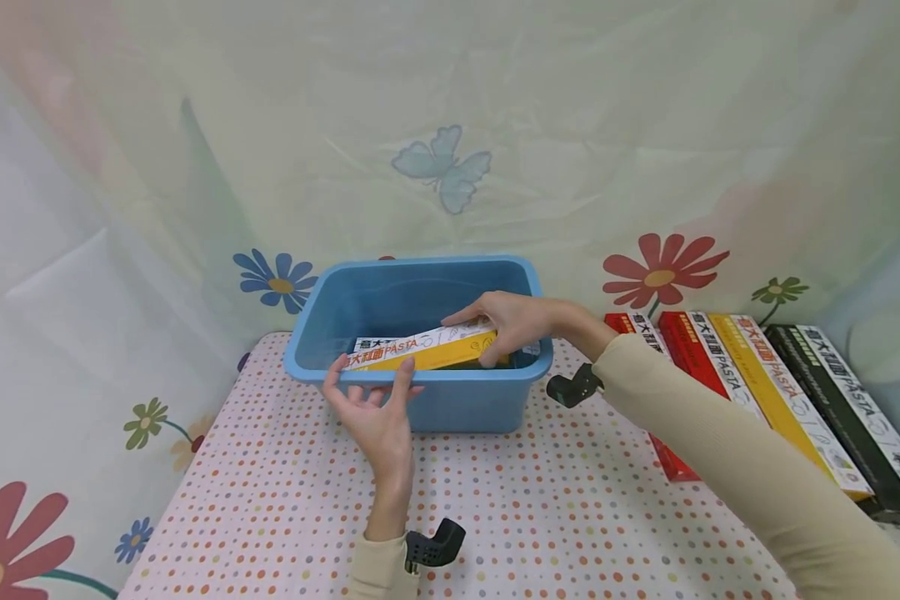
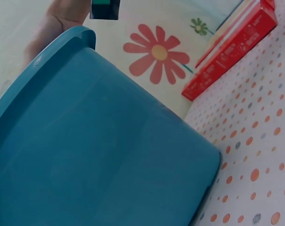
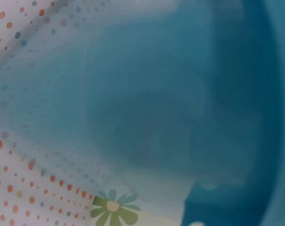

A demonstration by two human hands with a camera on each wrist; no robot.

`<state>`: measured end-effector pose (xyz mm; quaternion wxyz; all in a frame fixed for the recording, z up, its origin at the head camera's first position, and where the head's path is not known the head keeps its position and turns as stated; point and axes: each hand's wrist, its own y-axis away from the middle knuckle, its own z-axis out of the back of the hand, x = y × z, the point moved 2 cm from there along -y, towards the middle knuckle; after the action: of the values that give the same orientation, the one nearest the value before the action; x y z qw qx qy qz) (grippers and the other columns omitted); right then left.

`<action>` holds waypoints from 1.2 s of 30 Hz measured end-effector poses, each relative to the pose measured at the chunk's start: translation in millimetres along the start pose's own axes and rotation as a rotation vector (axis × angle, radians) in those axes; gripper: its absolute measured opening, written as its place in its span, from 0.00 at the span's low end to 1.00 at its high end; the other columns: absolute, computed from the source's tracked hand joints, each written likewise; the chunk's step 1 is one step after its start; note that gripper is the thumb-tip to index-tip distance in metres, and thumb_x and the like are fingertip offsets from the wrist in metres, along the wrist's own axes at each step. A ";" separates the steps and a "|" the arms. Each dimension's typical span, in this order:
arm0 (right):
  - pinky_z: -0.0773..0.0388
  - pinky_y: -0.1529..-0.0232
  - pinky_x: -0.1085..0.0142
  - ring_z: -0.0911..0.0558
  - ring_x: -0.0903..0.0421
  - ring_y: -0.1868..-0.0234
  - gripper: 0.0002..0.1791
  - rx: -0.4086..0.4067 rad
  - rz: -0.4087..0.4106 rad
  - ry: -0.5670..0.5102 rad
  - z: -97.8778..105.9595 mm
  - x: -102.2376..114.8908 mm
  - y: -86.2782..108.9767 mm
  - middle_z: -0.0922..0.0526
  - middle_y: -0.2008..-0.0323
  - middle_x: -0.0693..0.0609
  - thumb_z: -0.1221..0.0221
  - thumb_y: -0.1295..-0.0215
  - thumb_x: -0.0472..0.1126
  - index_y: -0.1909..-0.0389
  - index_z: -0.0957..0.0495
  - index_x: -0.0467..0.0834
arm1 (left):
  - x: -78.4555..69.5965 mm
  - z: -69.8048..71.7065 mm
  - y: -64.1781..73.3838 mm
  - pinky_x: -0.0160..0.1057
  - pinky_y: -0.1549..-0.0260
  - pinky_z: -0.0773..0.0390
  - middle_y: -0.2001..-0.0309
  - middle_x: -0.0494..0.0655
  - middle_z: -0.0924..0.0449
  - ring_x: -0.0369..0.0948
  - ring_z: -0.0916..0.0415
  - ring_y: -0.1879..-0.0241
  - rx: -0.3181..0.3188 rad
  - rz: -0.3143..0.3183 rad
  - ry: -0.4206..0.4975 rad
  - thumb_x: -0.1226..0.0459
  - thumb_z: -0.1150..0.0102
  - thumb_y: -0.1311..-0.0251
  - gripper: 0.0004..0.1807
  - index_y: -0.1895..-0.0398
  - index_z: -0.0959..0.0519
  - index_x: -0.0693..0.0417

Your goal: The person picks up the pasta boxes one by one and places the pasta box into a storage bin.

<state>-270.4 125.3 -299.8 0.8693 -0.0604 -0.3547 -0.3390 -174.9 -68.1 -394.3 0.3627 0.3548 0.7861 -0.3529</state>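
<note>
On the dotted surface (image 1: 540,508) I see my right hand (image 1: 512,323) gripping the yellow pasta box (image 1: 423,350) inside the blue bin (image 1: 420,393), my left hand (image 1: 371,408) open at its near rim.

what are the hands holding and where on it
A yellow and white pasta box over the blue bin. The right hand grips its right end; the left hand touches its left end with fingertips.

Blue plastic bin (image 1: 420,408): one. Pasta boxes: five — one yellow in the bin (image 1: 427,348), four on the table (image 1: 765,392). Hands: two.
</note>
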 end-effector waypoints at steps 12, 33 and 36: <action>0.21 0.47 0.64 0.21 0.50 0.44 0.44 0.074 -0.022 -0.013 0.1 -11.2 -4.3 0.25 0.29 0.39 0.30 0.44 0.31 0.25 0.34 0.32 | -2.7 2.1 -2.6 0.45 0.68 0.07 0.44 0.77 0.32 0.48 0.17 0.68 0.013 -0.021 -0.013 0.69 0.24 0.41 0.45 0.27 0.43 0.52; 0.23 0.30 0.52 0.25 0.43 0.31 0.41 0.058 -0.045 -0.136 1.1 -17.6 -2.3 0.28 0.27 0.38 0.32 0.41 0.28 0.25 0.34 0.32 | 1.9 1.1 0.6 0.46 0.67 0.07 0.47 0.72 0.28 0.48 0.16 0.66 -0.008 0.002 -0.040 0.69 0.24 0.40 0.45 0.26 0.43 0.51; 0.30 0.25 0.46 0.31 0.40 0.25 0.39 -0.014 0.005 -0.227 0.9 -18.0 0.3 0.29 0.27 0.36 0.32 0.37 0.27 0.25 0.35 0.30 | 1.3 0.4 -0.1 0.47 0.67 0.07 0.49 0.65 0.26 0.49 0.15 0.66 -0.015 0.006 -0.047 0.69 0.24 0.40 0.45 0.26 0.43 0.51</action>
<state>-280.1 135.7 -310.9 0.8238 -0.1052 -0.4486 -0.3303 -175.5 -68.1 -395.5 0.3849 0.3458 0.7790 -0.3541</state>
